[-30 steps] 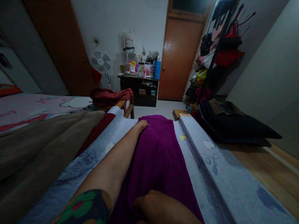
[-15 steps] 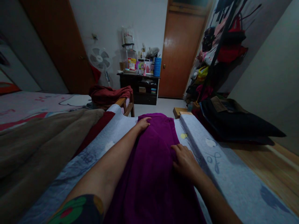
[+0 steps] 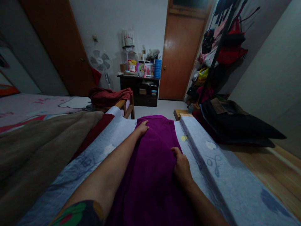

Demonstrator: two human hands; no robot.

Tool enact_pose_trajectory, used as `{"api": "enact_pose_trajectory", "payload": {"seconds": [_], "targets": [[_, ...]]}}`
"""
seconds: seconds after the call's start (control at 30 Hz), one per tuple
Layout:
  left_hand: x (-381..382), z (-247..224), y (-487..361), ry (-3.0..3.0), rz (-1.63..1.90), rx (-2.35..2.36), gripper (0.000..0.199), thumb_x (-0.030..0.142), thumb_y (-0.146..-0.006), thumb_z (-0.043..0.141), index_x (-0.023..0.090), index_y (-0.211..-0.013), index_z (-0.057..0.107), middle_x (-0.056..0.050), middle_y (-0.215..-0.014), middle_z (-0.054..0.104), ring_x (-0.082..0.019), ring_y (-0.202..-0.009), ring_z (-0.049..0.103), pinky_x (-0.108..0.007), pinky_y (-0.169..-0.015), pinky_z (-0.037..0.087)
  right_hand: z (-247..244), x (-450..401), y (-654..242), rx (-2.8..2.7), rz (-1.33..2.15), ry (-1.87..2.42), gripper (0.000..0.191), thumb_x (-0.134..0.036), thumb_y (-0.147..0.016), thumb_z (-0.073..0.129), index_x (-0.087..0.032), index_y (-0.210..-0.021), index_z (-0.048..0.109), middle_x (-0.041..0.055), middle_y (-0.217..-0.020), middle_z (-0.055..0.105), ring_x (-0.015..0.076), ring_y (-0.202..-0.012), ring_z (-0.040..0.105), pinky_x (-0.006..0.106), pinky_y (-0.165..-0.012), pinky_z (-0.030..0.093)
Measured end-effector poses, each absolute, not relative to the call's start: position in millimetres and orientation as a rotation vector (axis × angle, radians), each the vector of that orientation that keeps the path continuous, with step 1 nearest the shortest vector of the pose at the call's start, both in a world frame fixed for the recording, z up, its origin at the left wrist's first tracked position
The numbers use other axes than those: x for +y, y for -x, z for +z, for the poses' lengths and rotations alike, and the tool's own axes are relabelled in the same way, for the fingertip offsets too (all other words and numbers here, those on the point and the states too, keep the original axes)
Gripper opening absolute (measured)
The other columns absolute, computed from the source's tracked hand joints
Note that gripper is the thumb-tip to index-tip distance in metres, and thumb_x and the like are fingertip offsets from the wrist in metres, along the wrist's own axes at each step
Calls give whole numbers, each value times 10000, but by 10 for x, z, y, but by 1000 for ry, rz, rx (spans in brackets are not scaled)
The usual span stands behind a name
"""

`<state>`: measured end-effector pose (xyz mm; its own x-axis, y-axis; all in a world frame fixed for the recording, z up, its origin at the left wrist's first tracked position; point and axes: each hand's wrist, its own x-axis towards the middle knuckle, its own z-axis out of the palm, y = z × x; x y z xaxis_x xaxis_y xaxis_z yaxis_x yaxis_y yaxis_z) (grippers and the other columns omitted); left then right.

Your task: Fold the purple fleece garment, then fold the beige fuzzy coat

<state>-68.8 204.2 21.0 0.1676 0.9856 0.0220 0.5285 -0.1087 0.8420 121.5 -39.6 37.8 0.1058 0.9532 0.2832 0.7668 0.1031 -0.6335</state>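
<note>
A long purple garment (image 3: 155, 163) lies stretched out over the pale blue patterned bed sheet (image 3: 110, 138), running from its far end towards me. At its far left edge is my left hand (image 3: 142, 127), closed on the cloth with fingertips and thumb on top. Nearer to me, my right hand (image 3: 182, 166) grips the garment's right edge, the index finger bent over the fabric. Some of its fingers are hidden beneath the hand. The garment's near part fades into shadow between my forearms.
On the left lie a brown blanket (image 3: 47, 141) and a dark red folded cloth (image 3: 110, 96). Dark folded clothes (image 3: 240, 122) are stacked at right on a wooden surface (image 3: 265, 163). Beyond the bed are a fan (image 3: 100, 59), a black cabinet (image 3: 138, 91) and a door (image 3: 181, 56).
My right hand has turned more upright and its fingers have curled in at the garment's edge. The left hand stays at nearly the same spot on the cloth.
</note>
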Motion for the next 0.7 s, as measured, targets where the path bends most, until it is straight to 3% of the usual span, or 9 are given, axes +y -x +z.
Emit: {"api": "enact_pose_trajectory", "payload": {"seconds": [0.13,0.3,0.4,0.53,0.6,0.7], "targets": [[1943,170,647,-1785,855,1443,694,70,-691,574,100,-1375,458,-140,-1517,361,-246,-1429,269,-323,-1176,191,395,-480,-1185,-1714,421,1829,385,-178,-828,475,-196,-1208,534,65,-884,718,206,-819,667,256,-698,439],[1808,210,556,-1823,839,1378,722,86,-682,582,110,-1386,427,-140,-1533,325,-218,-1443,234,-298,-1174,185,457,-515,-1166,-1787,477,1972,380,-202,-854,472,-201,-1228,542,95,-961,719,226,-899,675,273,-748,439],[1702,301,547,-1787,835,1414,750,116,-679,623,130,-1396,404,-150,-1522,335,-251,-1441,237,-335,-1169,196,467,-537,-1180,-1801,538,1941,383,-212,-873,453,-207,-1248,534,85,-990,713,219,-930,667,276,-790,451],[1426,389,637,-1676,836,1504,790,148,-665,686,99,-1393,382,-211,-1420,452,-322,-1343,403,-387,-1116,290,414,-572,-1215,-1789,418,1752,514,-132,-824,447,-184,-1335,479,98,-1206,618,197,-1076,596,287,-918,453],[1233,410,719,-1622,839,1527,797,179,-679,698,113,-1400,364,-198,-1340,530,-308,-1235,520,-371,-1037,389,381,-584,-1233,-1831,321,1654,637,-69,-768,443,-192,-1393,436,94,-1301,536,187,-1152,537,288,-977,432],[902,462,850,-1473,861,1510,809,243,-727,689,148,-1431,304,-147,-1180,622,-242,-993,648,-325,-854,499,356,-592,-1251,-1918,256,1608,607,-22,-739,420,-201,-1304,555,79,-1285,529,184,-1169,500,285,-1006,407]]}}
